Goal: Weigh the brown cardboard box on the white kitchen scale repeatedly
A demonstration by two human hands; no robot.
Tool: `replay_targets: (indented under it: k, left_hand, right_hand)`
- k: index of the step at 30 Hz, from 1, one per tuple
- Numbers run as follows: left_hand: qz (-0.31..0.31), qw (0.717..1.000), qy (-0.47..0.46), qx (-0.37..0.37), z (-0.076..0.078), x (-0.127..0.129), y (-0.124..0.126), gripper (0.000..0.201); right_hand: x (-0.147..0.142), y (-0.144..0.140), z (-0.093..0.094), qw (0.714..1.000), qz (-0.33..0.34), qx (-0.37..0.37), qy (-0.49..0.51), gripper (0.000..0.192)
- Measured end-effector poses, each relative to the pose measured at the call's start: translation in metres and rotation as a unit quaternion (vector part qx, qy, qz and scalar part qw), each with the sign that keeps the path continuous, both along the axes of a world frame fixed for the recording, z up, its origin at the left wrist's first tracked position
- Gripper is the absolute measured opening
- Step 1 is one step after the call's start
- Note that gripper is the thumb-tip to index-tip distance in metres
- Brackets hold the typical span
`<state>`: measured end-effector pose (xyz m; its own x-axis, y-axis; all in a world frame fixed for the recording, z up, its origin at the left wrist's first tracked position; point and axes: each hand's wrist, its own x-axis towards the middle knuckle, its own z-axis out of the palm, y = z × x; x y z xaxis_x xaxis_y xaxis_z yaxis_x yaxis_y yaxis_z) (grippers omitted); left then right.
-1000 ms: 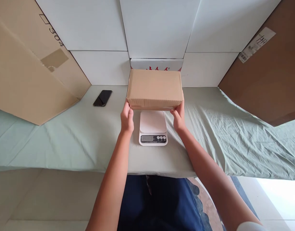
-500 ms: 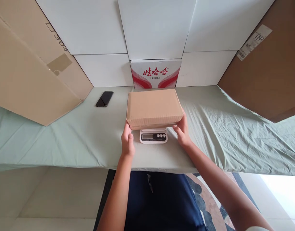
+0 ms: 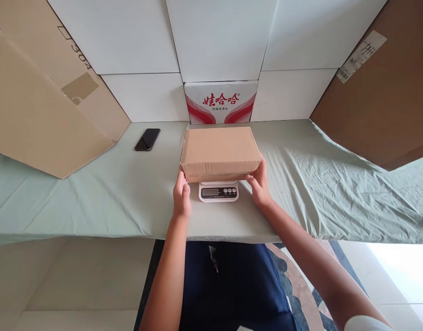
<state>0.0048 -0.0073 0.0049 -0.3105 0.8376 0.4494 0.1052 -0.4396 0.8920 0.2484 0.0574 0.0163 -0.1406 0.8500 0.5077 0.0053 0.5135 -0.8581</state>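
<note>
A brown cardboard box (image 3: 221, 147) sits over a white digital kitchen scale (image 3: 218, 192), covering its platform. Only the scale's front panel with its display and buttons shows, and no reading can be made out. My left hand (image 3: 181, 193) grips the box's near left corner, thumb in front and the other fingers partly hidden along the side. At the near right corner, my right hand (image 3: 261, 184) holds the box, with some fingers behind and below it. Whether the box rests fully on the platform, I cannot tell.
A black phone (image 3: 147, 139) lies on the green tablecloth (image 3: 121, 197) at the left. Large cardboard panels (image 3: 32, 92) stand on the left and the right. A white and red carton (image 3: 221, 103) stands behind the box, against white panels.
The box looks slightly more level and squared up to me, with both hands still on it. The whole view has shifted slightly.
</note>
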Motion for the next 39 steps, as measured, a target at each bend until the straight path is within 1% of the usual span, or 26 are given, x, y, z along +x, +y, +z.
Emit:
replay_targets:
  k: [7,10,12,14,17,19,21,23,26,28,29,31,33,36,39]
  left_hand:
    - [-0.002,1.0,0.005,-0.002,0.003,0.0,0.0,0.079]
    - [0.028,0.999,-0.02,0.02,0.002,0.001,0.0,0.077]
    - [0.045,0.998,-0.029,0.019,0.0,0.002,0.0,0.077]
    - [0.038,0.999,-0.026,0.005,-0.002,0.002,0.001,0.077]
    - [0.027,1.0,-0.014,-0.008,-0.005,0.001,0.002,0.075]
    - [0.023,1.0,-0.012,-0.007,-0.005,-0.002,0.004,0.073]
    - [0.015,1.0,-0.018,-0.001,-0.002,-0.006,0.011,0.071]
    - [0.01,1.0,-0.019,0.007,0.006,-0.013,0.026,0.071]
    - [0.008,1.0,-0.004,0.007,0.022,-0.024,0.066,0.073]
    - [0.0,1.0,0.004,-0.007,0.03,-0.029,0.099,0.074]
    - [-0.004,1.0,0.003,-0.013,0.031,-0.031,0.115,0.075]
    - [-0.008,1.0,-0.008,-0.025,0.026,-0.033,0.14,0.076]
    - [-0.006,0.999,-0.021,-0.036,0.015,-0.033,0.155,0.075]
    - [-0.014,0.998,-0.038,-0.053,-0.004,-0.034,0.162,0.072]
    - [-0.024,0.996,-0.051,-0.068,-0.016,-0.039,0.163,0.072]
  right_hand:
    - [0.001,0.002,-0.006,1.0,-0.014,-0.002,0.0,0.076]
    - [0.002,0.003,-0.008,1.0,-0.026,-0.002,0.016,0.081]
    - [0.003,0.004,-0.007,0.999,-0.025,-0.007,0.026,0.084]
    - [0.002,0.003,-0.003,1.0,-0.007,-0.011,0.022,0.086]
    - [0.001,0.002,0.009,1.0,0.018,-0.008,0.009,0.087]
    - [0.0,0.002,0.02,1.0,0.023,-0.011,0.004,0.083]
    - [0.001,0.007,0.032,0.999,0.028,-0.016,-0.002,0.077]
    - [0.0,0.019,0.043,0.999,0.029,-0.014,-0.009,0.071]
    - [-0.007,0.05,0.054,1.0,0.003,0.011,-0.006,0.068]
    - [-0.015,0.078,0.053,0.999,-0.019,0.034,0.01,0.067]
    - [-0.02,0.092,0.05,0.999,-0.024,0.043,0.018,0.067]
    - [-0.029,0.117,0.038,0.998,-0.032,0.044,0.028,0.066]
    - [-0.037,0.133,0.024,0.998,-0.043,0.027,0.03,0.066]
    - [-0.041,0.144,0.006,0.999,-0.045,0.003,0.027,0.066]
    - [-0.037,0.146,-0.002,0.999,-0.027,-0.009,0.02,0.066]
